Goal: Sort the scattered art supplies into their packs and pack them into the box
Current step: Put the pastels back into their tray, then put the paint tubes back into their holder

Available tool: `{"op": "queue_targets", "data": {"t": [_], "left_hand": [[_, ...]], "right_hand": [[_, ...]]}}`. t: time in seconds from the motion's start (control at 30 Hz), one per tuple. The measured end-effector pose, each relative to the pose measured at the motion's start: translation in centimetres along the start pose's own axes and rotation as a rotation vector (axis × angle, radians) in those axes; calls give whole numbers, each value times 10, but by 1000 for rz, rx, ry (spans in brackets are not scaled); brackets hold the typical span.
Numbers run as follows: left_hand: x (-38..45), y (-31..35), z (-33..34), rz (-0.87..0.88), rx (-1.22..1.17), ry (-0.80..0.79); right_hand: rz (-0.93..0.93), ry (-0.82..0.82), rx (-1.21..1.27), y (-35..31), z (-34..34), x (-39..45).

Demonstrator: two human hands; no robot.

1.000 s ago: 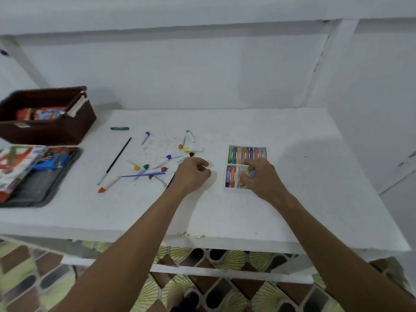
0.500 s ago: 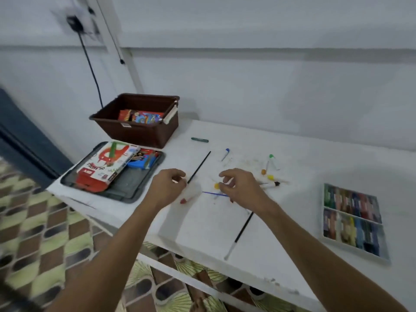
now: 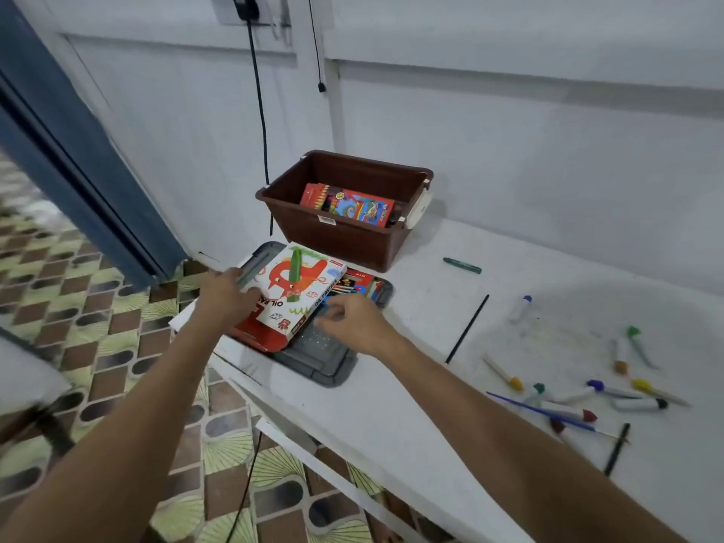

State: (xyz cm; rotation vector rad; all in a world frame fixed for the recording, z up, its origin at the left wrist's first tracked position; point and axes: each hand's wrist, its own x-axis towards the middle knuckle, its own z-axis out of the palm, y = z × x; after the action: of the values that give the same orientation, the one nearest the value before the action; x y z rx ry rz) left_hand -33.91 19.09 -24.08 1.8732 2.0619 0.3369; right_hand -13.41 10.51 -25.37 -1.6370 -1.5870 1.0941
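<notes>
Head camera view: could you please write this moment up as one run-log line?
left hand: on oil pastel box | right hand: reaching beside it, holding nothing | box on grey tray | markers: still loose

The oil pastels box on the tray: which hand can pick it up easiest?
Probably the left hand: it already rests on the near-left part of the oil pastels box. The right hand hovers beside its right edge, over the grey tray.

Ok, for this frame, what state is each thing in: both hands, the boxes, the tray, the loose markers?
Left hand: fingers straight, on the pastel box.
Right hand: loosely curled at the box's right edge, grip unclear.
Pastel box: closed, lying flat on the tray.
Gray tray: on the table.
Brown box: open, crayon pack inside.
Markers: capped, scattered.
</notes>
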Motion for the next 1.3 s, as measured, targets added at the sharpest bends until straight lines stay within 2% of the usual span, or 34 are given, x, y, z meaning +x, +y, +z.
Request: {"op": "queue_targets", "data": {"t": [0.1, 0.3, 0.53, 0.63, 0.73, 0.87, 1.07, 1.2, 1.3], "left_hand": [[6, -3, 2, 8, -83, -34], [6, -1, 4, -61, -210, 10], [-25, 26, -2, -76, -354, 28], [-49, 46, 3, -76, -441, -19], [-74, 72, 17, -47, -573, -118], [-104, 119, 49, 90, -739, -289], [-147, 201, 89, 263, -935, -757], [-175, 251, 113, 270, -1005, -923], [-192, 278, 127, 277, -983, -1030]], "right_hand": [[-12, -25, 50, -3, 9, 10], [-11, -22, 102, -6, 11, 15], [-32, 21, 187, 0, -17, -3], [-24, 57, 232, 15, -37, -23], [24, 154, 231, 40, -60, -47], [110, 311, 210, 78, -104, -94], [243, 501, 213, 124, -181, -190], [287, 563, 36, 143, -218, -255], [314, 534, -203, 150, -233, -292]]}}
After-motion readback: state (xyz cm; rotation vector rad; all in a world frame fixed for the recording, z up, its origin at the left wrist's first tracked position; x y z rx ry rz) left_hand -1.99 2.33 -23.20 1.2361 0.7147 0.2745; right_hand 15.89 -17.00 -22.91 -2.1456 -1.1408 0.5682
